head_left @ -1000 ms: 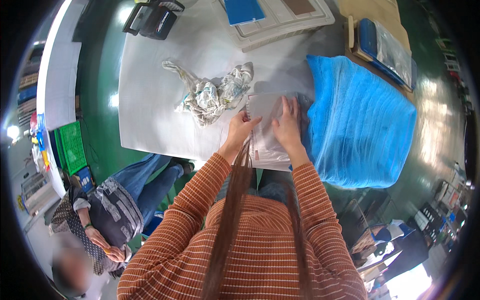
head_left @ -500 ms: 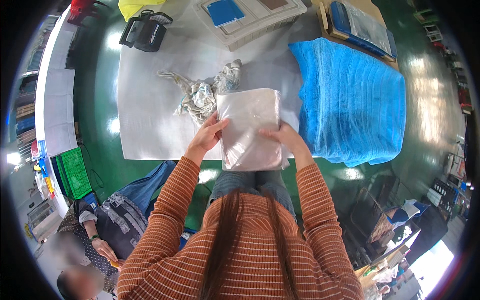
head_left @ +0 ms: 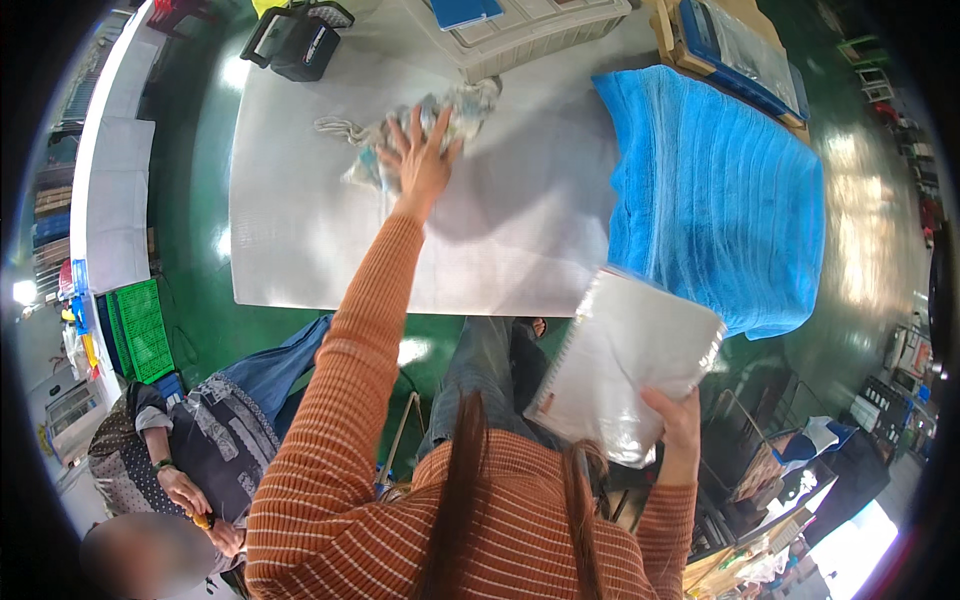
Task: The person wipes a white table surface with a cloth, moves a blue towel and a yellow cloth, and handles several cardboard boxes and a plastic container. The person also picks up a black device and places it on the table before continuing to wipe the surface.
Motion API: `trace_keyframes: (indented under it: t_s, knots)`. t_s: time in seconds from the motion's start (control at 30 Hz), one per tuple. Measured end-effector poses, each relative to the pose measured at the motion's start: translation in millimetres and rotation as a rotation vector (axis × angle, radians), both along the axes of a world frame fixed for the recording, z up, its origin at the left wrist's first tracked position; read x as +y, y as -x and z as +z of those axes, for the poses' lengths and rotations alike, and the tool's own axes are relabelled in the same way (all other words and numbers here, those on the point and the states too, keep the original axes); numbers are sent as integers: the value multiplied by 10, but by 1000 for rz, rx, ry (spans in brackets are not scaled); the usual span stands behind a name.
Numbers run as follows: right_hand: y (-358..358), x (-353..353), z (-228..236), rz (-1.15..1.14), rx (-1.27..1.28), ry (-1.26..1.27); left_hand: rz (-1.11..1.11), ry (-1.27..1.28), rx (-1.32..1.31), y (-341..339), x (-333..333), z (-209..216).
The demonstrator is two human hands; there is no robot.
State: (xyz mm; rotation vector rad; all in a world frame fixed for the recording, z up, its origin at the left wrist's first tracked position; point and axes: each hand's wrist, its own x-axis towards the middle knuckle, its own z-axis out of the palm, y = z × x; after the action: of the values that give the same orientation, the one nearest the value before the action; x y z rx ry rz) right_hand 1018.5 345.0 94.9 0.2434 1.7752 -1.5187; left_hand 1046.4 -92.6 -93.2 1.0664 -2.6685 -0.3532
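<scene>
My left hand (head_left: 421, 168) lies palm down with fingers spread on a crumpled whitish patterned cloth (head_left: 470, 105) on the table, covering its middle. Off the table's front edge, to the right of my lap, my right hand (head_left: 676, 425) grips a stack of clear plastic sleeves (head_left: 625, 355) by its near right corner. The thumb lies on top of the stack, and the other fingers are hidden beneath. Small notches run along the stack's edges, and it is tilted.
A blue towel (head_left: 715, 200) is draped over the table's right side. Behind stand a lidded grey bin (head_left: 545, 40), a cardboard box (head_left: 665, 40) with blue contents, and a black device (head_left: 300, 42). The white table (head_left: 300, 220) ends before my knees. Another person (head_left: 215, 430) sits at the left.
The plastic sleeves have moved from in front of me, between both hands, down to the right in my right hand alone. My left hand has let go and moved up onto the cloth.
</scene>
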Motion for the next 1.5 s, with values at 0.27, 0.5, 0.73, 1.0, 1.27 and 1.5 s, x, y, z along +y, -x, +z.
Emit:
trace_keyframes:
  t_s: [0.27,0.5,0.73,1.0,1.27,1.5]
  knots:
    - [-99,660,-34,-222,102,-78,-361,87,-90,43,877,64]
    - [-24,686,36,-292,170,-137,-764,-150,-100,-545,1650,293]
    - [-80,648,224,-417,262,-332,-318,219,124,1776,372,-58]
    - [-73,741,215,-532,176,-339,-838,-42,228,324,1669,-151]
    - [-17,683,195,-563,148,-192,-799,19,230,845,685,-195]
    - [-108,1035,106,-593,143,-240,33,336,4,73,-745,-350]
